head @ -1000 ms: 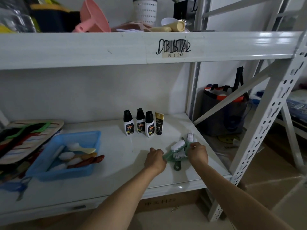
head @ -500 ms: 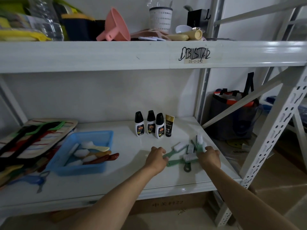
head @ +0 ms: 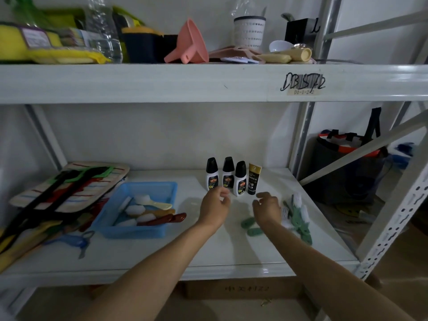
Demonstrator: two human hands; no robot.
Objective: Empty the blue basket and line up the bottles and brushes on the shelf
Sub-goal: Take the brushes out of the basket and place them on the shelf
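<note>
two hands [head: 214, 206] [head: 266, 208] — loose, empty

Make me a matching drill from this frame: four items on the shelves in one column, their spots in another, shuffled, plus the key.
Things:
1. blue basket
2. green brushes
3. pink funnel
4. gold and black tube

Places:
A. upper shelf, lying on its side
B. lower shelf, right end of the row of three black-capped bottles
C. lower shelf, left of both hands, brushes still inside
D. lower shelf, partly behind the right hand

Pairs: 1-C, 2-D, 3-A, 4-B
</note>
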